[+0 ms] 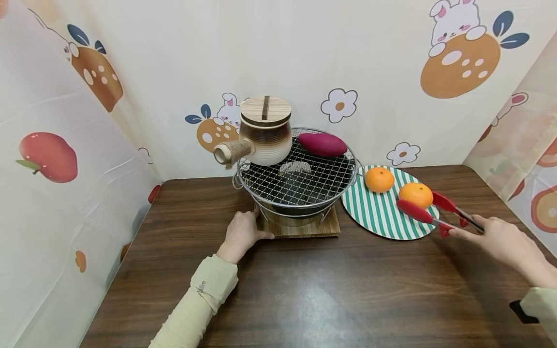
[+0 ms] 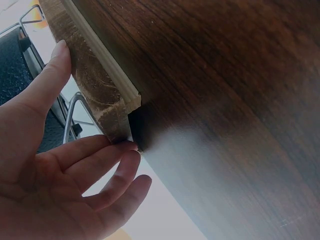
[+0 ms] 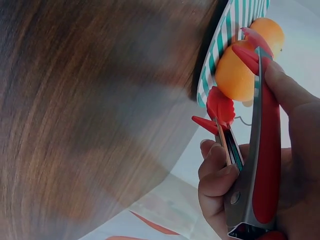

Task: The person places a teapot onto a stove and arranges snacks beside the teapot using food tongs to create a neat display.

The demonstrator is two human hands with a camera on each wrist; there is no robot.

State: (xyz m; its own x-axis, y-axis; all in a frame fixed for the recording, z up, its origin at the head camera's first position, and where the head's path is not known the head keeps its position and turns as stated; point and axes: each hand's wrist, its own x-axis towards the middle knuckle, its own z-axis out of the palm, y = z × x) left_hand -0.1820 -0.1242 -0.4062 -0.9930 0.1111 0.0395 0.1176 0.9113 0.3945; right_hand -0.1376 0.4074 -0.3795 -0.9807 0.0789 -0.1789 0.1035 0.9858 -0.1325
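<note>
My right hand point(image 1: 506, 241) grips red-tipped metal tongs point(image 3: 267, 150). In the head view their red tips stand on either side of the nearer mandarin point(image 1: 415, 194) on a green-and-white striped round plate point(image 1: 370, 212). A second mandarin point(image 1: 379, 180) sits behind it to the left. With thumb and fingers, my left hand point(image 1: 241, 234) holds the front left corner of a square wooden board point(image 1: 304, 230). On that board stands a round grill with a wire mesh point(image 1: 300, 188). The left wrist view shows the thumb on the board point(image 2: 95, 80) and fingertips at its corner.
A lidded clay pot point(image 1: 267, 140) with a rope-wrapped handle stands at the grill's back left. Behind right on the mesh lies a purple sweet potato point(image 1: 323, 145). The brown wooden table point(image 1: 283, 295) meets a printed cloth backdrop point(image 1: 370, 63) at the back.
</note>
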